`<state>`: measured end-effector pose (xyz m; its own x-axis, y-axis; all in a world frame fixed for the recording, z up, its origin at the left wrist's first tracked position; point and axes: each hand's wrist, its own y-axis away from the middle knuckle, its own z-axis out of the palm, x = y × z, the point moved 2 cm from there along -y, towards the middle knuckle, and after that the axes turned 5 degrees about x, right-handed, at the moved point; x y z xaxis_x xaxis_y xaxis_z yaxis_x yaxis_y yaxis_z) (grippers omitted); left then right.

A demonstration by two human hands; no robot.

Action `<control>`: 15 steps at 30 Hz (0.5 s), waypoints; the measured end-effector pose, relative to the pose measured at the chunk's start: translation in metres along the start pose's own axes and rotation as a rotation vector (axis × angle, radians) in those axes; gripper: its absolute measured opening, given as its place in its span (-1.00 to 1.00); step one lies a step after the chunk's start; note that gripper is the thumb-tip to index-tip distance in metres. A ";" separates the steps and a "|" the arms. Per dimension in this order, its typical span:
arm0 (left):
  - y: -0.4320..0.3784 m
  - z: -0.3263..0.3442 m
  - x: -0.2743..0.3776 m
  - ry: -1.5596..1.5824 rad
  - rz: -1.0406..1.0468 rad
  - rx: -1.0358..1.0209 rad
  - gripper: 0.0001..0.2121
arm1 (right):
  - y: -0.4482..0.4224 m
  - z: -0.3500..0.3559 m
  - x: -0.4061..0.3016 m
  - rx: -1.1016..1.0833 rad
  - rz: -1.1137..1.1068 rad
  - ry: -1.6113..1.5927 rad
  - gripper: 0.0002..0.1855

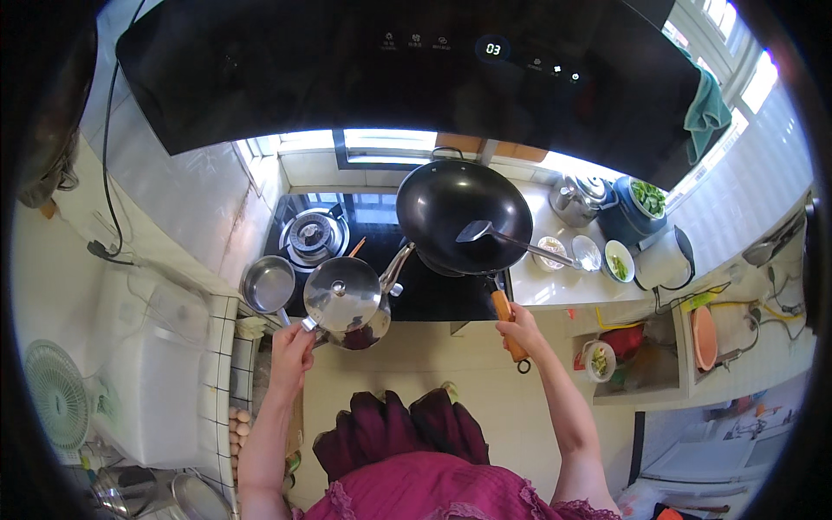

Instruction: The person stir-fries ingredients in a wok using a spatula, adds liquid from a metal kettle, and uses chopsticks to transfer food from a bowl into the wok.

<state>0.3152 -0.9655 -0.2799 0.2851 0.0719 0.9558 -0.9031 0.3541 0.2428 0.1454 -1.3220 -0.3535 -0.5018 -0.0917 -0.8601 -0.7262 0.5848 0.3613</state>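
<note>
My left hand (292, 354) grips the handle of a shiny steel kettle (370, 325). Its round lid (341, 292) with a small knob is on, and its curved spout (396, 263) points up and right toward the wok. Around the wooden handle (510, 322) of a black wok (448, 208), my right hand (523, 331) is closed. The wok sits over the right side of the black glass hob (416, 296). A metal spatula (520, 242) rests in it, its shaft reaching over the right rim. No stream of liquid can be made out.
A small saucepan (268, 285) stands left of the kettle, near the bare left burner (312, 233). Bowls (617, 261), a second kettle (577, 200) and a basin of greens (647, 198) line the right counter. A black range hood (390, 91) hangs overhead.
</note>
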 end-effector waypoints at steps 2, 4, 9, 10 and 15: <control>-0.006 0.010 -0.005 0.000 -0.010 0.014 -0.77 | -0.006 -0.018 0.006 -0.022 -0.002 0.027 -0.71; -0.012 0.023 -0.006 0.000 0.005 0.003 -0.76 | -0.013 -0.035 0.011 -0.044 -0.010 0.092 -0.71; -0.023 0.052 -0.009 -0.018 0.000 0.020 -0.76 | -0.025 -0.055 0.018 -0.084 -0.045 0.105 -0.69; -0.026 0.059 -0.010 -0.013 -0.005 0.025 -0.76 | -0.027 -0.056 0.020 -0.100 -0.038 0.100 -0.68; -0.040 0.088 -0.013 -0.080 -0.021 0.032 -0.78 | -0.040 -0.062 0.021 -0.143 -0.040 0.192 -0.60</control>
<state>0.3189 -1.0628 -0.2872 0.2789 -0.0102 0.9603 -0.9074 0.3246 0.2669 0.1345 -1.3975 -0.3636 -0.5416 -0.2719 -0.7955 -0.7997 0.4585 0.3877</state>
